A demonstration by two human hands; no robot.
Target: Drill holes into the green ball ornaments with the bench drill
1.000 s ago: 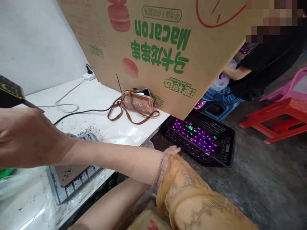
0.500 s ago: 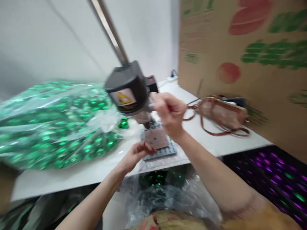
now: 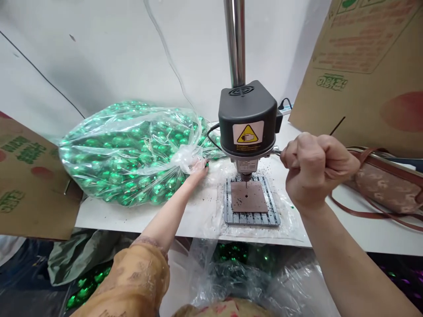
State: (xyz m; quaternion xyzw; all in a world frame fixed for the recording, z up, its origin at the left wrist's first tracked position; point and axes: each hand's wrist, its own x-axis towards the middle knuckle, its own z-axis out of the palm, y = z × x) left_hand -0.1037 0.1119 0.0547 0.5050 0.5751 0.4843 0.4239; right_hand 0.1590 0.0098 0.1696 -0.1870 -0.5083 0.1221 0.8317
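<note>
My left hand [image 3: 198, 170] reaches to the knotted mouth of a clear plastic bag [image 3: 132, 154] full of shiny green balls. Its fingers curl around a small green ball [image 3: 207, 165], mostly hidden by them. My right hand [image 3: 313, 169] is closed in a fist on the feed lever [image 3: 276, 151] of a black bench drill press [image 3: 247, 114]. Under the drill bit [image 3: 246, 184], a brown square board [image 3: 238, 200] with a small dark hole lies on the slotted metal base [image 3: 274, 215]. The bit stands just above the board.
Dark specks and plastic sheeting [image 3: 291, 226] surround the base on the white table [image 3: 109, 215]. A brown strapped bag [image 3: 386, 185] lies at right. Cardboard boxes stand left [image 3: 33, 185] and right [image 3: 370, 88]. Clear plastic [image 3: 228, 277] hangs below the table's front edge.
My left hand has moved from the board to the bag's mouth, where the loose green ball lay. My right hand stays on the lever. The camera view has turned left and levelled.
</note>
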